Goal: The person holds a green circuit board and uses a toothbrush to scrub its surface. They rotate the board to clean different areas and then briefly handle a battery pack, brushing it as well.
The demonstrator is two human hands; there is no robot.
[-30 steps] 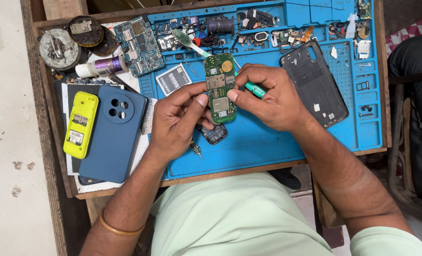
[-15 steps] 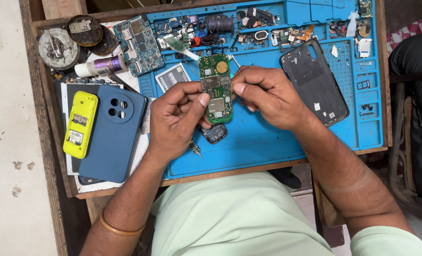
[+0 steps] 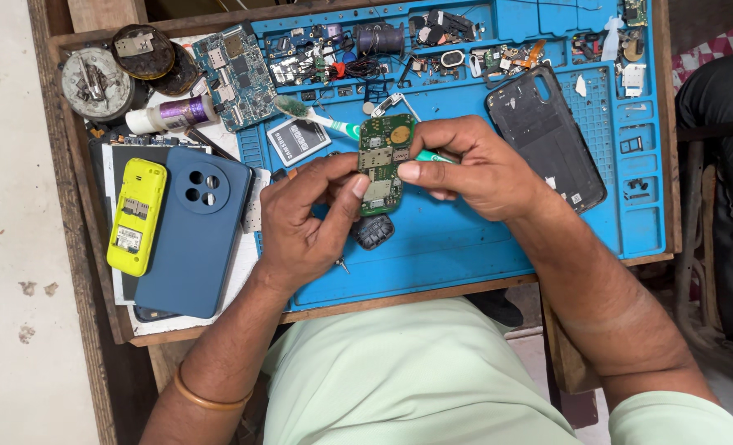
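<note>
Your left hand [image 3: 305, 222] pinches the green circuit board [image 3: 383, 163] by its lower left edge, grip closed on it. Your right hand [image 3: 473, 169] pins the board's right edge with the thumb while clasping a green-handled toothbrush [image 3: 317, 117], above the blue mat [image 3: 465, 247] on the counter [image 3: 78, 247].

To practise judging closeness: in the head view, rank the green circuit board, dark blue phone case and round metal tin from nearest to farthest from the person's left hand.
1. Green circuit board: pinched by the left hand.
2. Dark blue phone case: just left.
3. Round metal tin: far upper-left corner.
</note>
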